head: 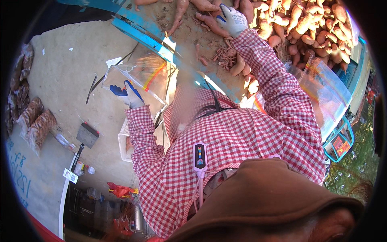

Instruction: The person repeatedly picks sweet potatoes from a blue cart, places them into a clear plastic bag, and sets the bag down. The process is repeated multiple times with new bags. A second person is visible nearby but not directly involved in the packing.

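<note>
My left hand [128, 94], in a white glove with blue-coated fingers, is at the mouth of a clear plastic bag [136, 71] with a red and yellow stripe. Whether its fingers pinch the film cannot be told. At the top, my right hand [232, 19], gloved alike, reaches over a long sweet potato [211, 24], thumb and forefinger apart. Other sweet potatoes [180, 15] lie around it on a dirty blue-edged bed, and a large heap [311, 24] rises to its right. Small roots and thin pieces [225, 57] lie below that hand.
A blue metal edge [142, 36] runs between the bed and the concrete floor. A white plastic basket [123, 142] stands below my left arm. Filled bags [40, 124] sit at far left, near a flat-headed pole device [87, 135]. More clear bags [328, 90] hang at right.
</note>
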{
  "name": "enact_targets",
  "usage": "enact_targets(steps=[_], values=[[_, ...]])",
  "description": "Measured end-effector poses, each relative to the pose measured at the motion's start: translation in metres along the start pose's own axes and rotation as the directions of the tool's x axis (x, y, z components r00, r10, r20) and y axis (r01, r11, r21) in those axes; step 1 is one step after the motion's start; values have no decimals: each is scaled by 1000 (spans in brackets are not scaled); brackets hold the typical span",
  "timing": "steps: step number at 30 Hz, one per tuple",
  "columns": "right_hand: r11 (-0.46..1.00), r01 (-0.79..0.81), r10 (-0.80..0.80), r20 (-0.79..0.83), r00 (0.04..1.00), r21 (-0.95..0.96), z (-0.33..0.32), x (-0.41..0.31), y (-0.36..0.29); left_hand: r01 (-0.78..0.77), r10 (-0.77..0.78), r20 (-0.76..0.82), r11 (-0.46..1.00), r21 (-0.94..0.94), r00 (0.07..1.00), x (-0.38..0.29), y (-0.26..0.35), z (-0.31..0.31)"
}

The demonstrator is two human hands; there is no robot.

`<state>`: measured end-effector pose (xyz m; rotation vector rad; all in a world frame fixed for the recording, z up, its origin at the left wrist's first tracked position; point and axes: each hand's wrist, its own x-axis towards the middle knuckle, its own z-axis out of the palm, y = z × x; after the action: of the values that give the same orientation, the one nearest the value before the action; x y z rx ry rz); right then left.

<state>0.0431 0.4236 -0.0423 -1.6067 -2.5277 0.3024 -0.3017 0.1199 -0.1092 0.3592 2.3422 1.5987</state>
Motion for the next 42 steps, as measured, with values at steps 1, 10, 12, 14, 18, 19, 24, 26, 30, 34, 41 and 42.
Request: enact_targets(steps=[1, 10, 12, 14, 18, 19, 24, 26, 30, 34, 41, 42], values=[[1000, -18, 18, 35, 999, 12, -17, 11, -22, -22, 33, 94, 993, -118, 995, -6, 30, 2], [507, -608, 61, 678, 732, 611, -32, -21, -50, 834, -334, 829, 489, -254, 449, -107, 136, 137], [478, -454, -291, 623, 726, 752, -19, -66, -55, 830, -253, 861, 479, -284, 441, -105, 129, 148], [756, -589, -161, 953, 256, 286, -64, -73, -97, 705, -150, 870, 657, -268, 470, -114, 119, 127], [994, -4, -91, 824, 559, 112, -2, -66, -41, -258, 251, 835, 957, -135, 490, -96, 132, 37], [985, -118, 14, 629, 777, 125, 0, -49, -21, -120, 180, 748, 984, -133, 639, -87, 131, 15], [951, -291, 289, -35, 957, -102, 48, 48, 16, 27, 13, 306, 991, -127, 952, -26, -11, -98], [914, -403, 399, -75, 914, -50, 79, 60, 11, 169, -361, 429, 890, 424, 828, -25, -22, -117], [710, -390, 472, 15, 881, 587, 96, 75, 60, 409, -463, 440, 886, 218, 769, -24, 35, -81], [98, -313, 183, 292, 939, 945, 29, -2, -9, 273, -131, 613, 951, -144, 779, -69, 112, -9], [536, 142, -467, 152, 871, 832, -16, -121, -167, 290, -30, 877, 949, -127, 480, -132, 148, 23], [743, 334, -507, 162, 846, 580, -34, -115, -174, -65, 53, 923, 997, -30, 381, -122, 131, 12]])
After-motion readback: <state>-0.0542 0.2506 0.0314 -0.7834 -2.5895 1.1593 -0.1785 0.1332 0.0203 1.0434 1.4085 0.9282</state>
